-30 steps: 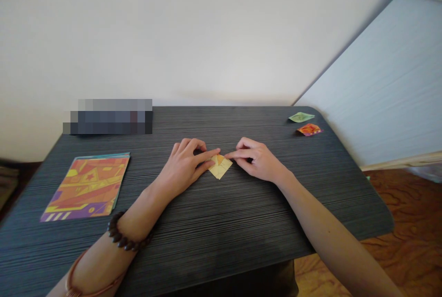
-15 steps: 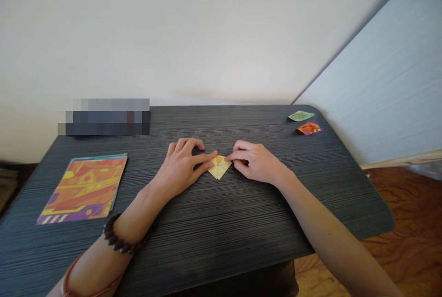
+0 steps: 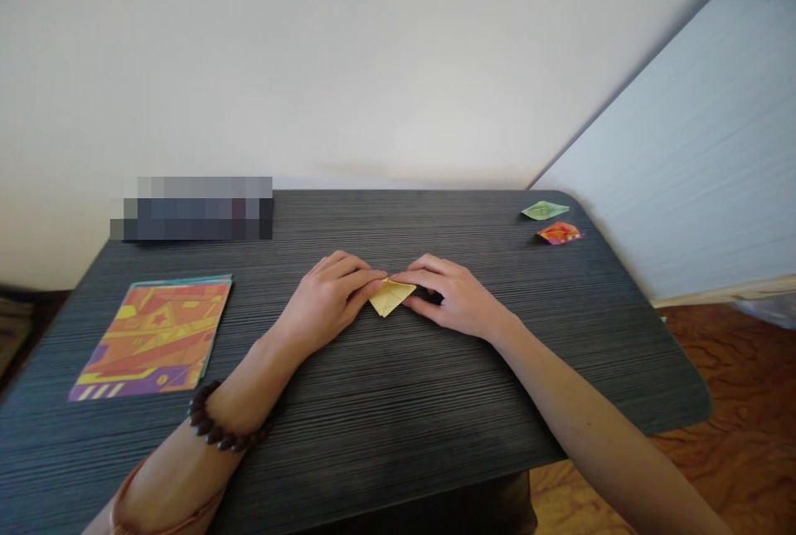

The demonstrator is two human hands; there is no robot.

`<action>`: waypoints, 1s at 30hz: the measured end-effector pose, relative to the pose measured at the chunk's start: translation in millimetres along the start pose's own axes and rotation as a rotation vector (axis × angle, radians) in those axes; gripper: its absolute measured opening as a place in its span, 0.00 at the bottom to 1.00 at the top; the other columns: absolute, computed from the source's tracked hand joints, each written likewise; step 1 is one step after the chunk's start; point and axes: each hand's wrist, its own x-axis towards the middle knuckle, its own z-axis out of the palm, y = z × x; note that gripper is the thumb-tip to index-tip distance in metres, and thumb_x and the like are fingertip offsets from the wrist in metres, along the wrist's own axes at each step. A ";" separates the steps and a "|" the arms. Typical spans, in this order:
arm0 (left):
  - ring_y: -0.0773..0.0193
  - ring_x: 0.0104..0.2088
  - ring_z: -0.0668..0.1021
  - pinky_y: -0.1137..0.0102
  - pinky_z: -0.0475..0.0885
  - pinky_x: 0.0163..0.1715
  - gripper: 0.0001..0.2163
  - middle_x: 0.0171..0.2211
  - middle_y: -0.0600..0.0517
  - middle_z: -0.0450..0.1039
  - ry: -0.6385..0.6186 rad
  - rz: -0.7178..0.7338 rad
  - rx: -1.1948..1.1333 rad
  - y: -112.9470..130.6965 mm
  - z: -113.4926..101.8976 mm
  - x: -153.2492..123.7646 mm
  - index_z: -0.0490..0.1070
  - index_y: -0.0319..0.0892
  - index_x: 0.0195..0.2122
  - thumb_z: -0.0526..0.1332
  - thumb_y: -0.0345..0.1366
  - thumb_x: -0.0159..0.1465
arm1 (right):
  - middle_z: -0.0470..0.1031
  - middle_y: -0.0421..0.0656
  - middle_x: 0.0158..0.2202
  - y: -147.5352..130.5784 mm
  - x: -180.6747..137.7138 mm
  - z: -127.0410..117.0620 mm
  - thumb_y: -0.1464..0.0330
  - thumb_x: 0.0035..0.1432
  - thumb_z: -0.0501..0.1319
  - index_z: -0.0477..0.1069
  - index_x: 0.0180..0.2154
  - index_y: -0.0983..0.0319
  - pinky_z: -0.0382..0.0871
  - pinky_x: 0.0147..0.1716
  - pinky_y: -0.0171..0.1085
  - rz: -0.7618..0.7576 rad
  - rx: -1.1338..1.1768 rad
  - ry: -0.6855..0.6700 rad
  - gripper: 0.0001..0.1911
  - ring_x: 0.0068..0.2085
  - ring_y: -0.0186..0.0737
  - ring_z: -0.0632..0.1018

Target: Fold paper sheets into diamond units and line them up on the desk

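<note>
1. Dark grey, streaked desk [image 3: 398, 427] with rounded right-hand corners.
2. Stack of square paper sheets [image 3: 155, 336], top one patterned orange, yellow and purple, near the desk's left edge.
3. Dark pixelated object [image 3: 192, 218], unidentifiable, at the far left corner.
4. Pale green, pointed folded paper [image 3: 546, 211] near the far right corner.
5. Orange-and-purple folded paper [image 3: 560, 234] just nearer, beside the right edge.

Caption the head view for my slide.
Left grip and right grip on a small folded yellow paper, atop a dark table.

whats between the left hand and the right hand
The head view shows a small folded yellow paper between the left hand and the right hand, both touching it.
</note>
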 end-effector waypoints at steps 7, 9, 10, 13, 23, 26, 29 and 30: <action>0.61 0.39 0.73 0.65 0.66 0.42 0.11 0.37 0.49 0.75 -0.060 -0.030 -0.202 6.4 -11.2 4.4 0.73 0.41 0.40 0.55 0.41 0.65 | 0.73 0.43 0.36 -1.1 2.7 7.9 0.67 0.62 0.55 0.74 0.40 0.60 0.66 0.38 0.36 0.055 0.155 0.129 0.10 0.36 0.34 0.74; 0.61 0.38 0.73 0.65 0.67 0.41 0.11 0.35 0.50 0.75 -0.065 -0.061 -0.219 8.2 -11.5 5.0 0.73 0.41 0.37 0.58 0.43 0.62 | 0.73 0.43 0.36 -1.5 2.5 5.8 0.66 0.62 0.55 0.74 0.38 0.62 0.66 0.34 0.34 0.076 0.213 0.131 0.10 0.33 0.33 0.73; 0.62 0.37 0.73 0.65 0.67 0.40 0.11 0.35 0.50 0.75 -0.061 -0.099 -0.238 8.8 -10.8 5.0 0.73 0.41 0.37 0.58 0.43 0.62 | 0.73 0.43 0.35 -1.7 2.3 4.5 0.66 0.62 0.55 0.74 0.37 0.63 0.66 0.33 0.33 0.082 0.238 0.125 0.10 0.32 0.32 0.73; 0.63 0.36 0.75 0.67 0.68 0.39 0.12 0.36 0.51 0.75 -0.056 -0.231 -0.342 8.4 -7.7 4.1 0.71 0.42 0.43 0.55 0.42 0.64 | 0.73 0.43 0.34 -2.0 2.6 0.5 0.66 0.61 0.55 0.73 0.33 0.64 0.65 0.34 0.34 0.094 0.287 0.089 0.11 0.32 0.33 0.73; 0.60 0.38 0.72 0.59 0.62 0.45 0.11 0.35 0.52 0.74 -0.100 -0.169 -0.115 9.5 -3.7 4.9 0.69 0.43 0.43 0.56 0.40 0.62 | 0.68 0.42 0.32 -7.0 5.1 4.4 0.67 0.60 0.56 0.70 0.27 0.63 0.60 0.40 0.39 0.159 0.044 0.038 0.10 0.36 0.37 0.69; 0.59 0.40 0.70 0.61 0.63 0.43 0.08 0.36 0.51 0.73 -0.089 -0.139 -0.053 8.9 -3.9 6.4 0.71 0.42 0.37 0.58 0.39 0.61 | 0.68 0.43 0.38 -5.9 4.2 6.9 0.65 0.58 0.59 0.70 0.37 0.62 0.61 0.42 0.40 0.173 0.027 0.064 0.07 0.40 0.39 0.69; 0.60 0.39 0.70 0.63 0.64 0.42 0.08 0.34 0.52 0.74 -0.090 -0.134 -0.069 4.7 -3.8 6.9 0.73 0.43 0.35 0.60 0.41 0.60 | 0.70 0.43 0.40 -0.8 4.2 7.2 0.63 0.58 0.60 0.70 0.39 0.60 0.61 0.42 0.39 0.147 0.067 0.054 0.09 0.41 0.38 0.70; 0.60 0.38 0.70 0.63 0.64 0.41 0.08 0.32 0.52 0.74 -0.093 -0.130 -0.080 3.0 -3.4 6.7 0.73 0.43 0.35 0.60 0.41 0.60 | 0.71 0.42 0.39 1.1 4.3 7.0 0.63 0.58 0.60 0.70 0.39 0.60 0.61 0.41 0.38 0.136 0.080 0.051 0.09 0.40 0.37 0.70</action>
